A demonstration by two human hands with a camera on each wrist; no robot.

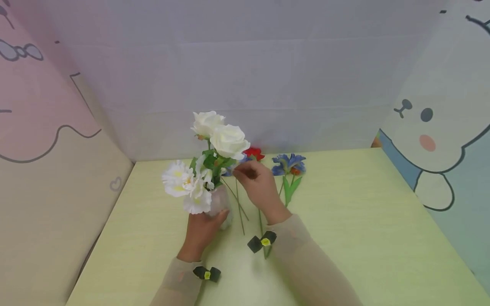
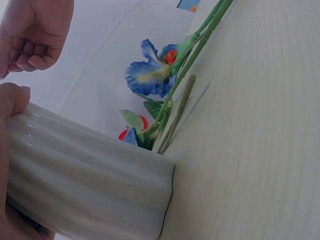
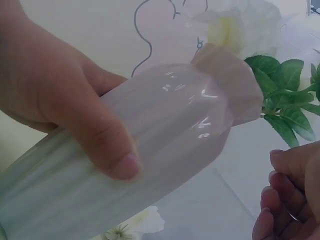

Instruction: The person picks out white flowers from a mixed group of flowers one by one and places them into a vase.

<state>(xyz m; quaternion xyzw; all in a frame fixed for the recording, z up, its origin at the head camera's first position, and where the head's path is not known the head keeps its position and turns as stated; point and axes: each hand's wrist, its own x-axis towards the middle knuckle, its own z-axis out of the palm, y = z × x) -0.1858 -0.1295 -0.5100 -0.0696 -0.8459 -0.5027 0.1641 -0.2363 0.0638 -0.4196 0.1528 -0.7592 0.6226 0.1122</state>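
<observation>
My left hand grips a pale, glossy, fluted vase, thumb across its side in the right wrist view. In the left wrist view the vase has its base on the table. Two white roses rise from its mouth, and ruffled white flowers with yellow centres lean out to the left. My right hand is raised beside the leaves right of the vase. Its fingers are curled in, the thumb tip close to the index finger and the green leaves; nothing shows between them.
On the pale yellow-green table behind and right of the vase lie a blue iris, a red flower and several stems. A grey-white cloth wall stands at the back, with printed cartoon panels at the sides.
</observation>
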